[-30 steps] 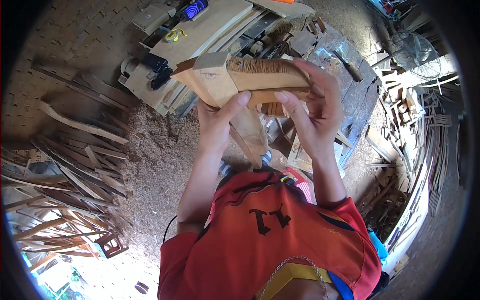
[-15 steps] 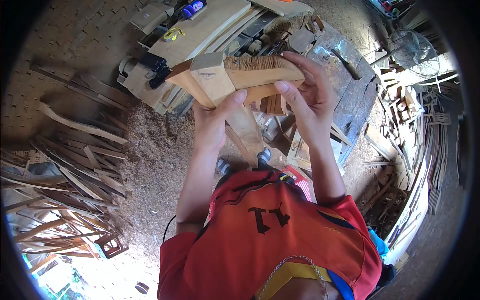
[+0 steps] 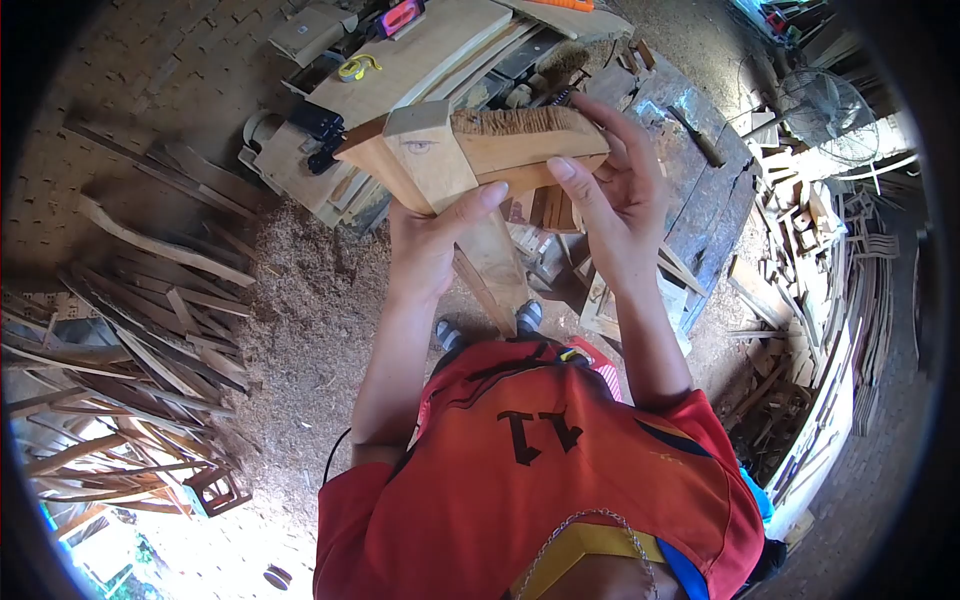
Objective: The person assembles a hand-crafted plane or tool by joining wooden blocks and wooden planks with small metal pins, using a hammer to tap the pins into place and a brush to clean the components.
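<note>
Both hands hold up a jointed wooden furniture piece (image 3: 425,160) in front of my chest. It has a squared block with a pencil mark, a curved arm with a rough, ridged top edge reaching right, and a long tapering part running down toward my feet. My left hand (image 3: 435,240) grips the piece beneath the block, its thumb lying along the joint and its fingers hidden behind the wood. At the curved arm's end is my right hand (image 3: 625,195), thumb on the near side and fingers curled around the far side.
A bench with stacked boards (image 3: 440,50) lies ahead, carrying a yellow tape measure (image 3: 358,67) and a phone (image 3: 400,17). To the right, a chisel-like tool (image 3: 697,137) rests on a worn tabletop (image 3: 690,200). Wood strips (image 3: 160,330) pile at left; a fan (image 3: 825,115) stands at far right.
My left thumb has slid slightly right along the wood. The right hand's fingertips have lifted a little at the arm's end. The piece stays almost in place.
</note>
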`<state>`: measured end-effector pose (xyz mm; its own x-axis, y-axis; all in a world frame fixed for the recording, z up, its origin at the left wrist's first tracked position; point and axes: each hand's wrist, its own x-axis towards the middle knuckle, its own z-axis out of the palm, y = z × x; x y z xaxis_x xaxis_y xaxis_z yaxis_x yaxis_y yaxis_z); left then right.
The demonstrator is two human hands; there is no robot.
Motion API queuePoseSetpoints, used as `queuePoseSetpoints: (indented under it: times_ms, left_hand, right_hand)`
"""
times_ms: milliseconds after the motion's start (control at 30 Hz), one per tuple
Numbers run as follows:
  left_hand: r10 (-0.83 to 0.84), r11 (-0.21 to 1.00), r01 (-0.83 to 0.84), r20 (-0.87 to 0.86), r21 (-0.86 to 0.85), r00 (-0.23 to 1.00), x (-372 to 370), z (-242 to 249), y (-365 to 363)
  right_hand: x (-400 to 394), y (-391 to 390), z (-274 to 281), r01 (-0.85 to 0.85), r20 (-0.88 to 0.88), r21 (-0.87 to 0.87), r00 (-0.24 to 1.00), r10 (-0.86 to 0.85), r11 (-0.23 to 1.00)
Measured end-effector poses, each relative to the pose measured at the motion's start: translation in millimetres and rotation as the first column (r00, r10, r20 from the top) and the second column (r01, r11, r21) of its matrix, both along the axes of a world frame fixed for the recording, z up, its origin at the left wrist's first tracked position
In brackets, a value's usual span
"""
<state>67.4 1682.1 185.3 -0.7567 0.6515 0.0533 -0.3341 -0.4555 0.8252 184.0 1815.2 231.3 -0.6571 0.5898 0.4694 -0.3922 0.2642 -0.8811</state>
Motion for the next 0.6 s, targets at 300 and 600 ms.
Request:
queuePoseSetpoints:
  times_ms: [300, 600]
  left_hand:
    - [0.009, 0.999, -0.010, 0.040, 0.035, 0.999, -10, -3, -16]
    - [0.028, 0.997, -0.033, 0.082, 0.069, 0.996, -19, -4, -34]
  right_hand:
    - [-13, -15, -1, -0.080, 0.071, -0.042, 0.994, 0.083, 0.996]
    - [-23, -34, 11, -0.115, 0.110, -0.038, 0.987, 0.118, 0.993]
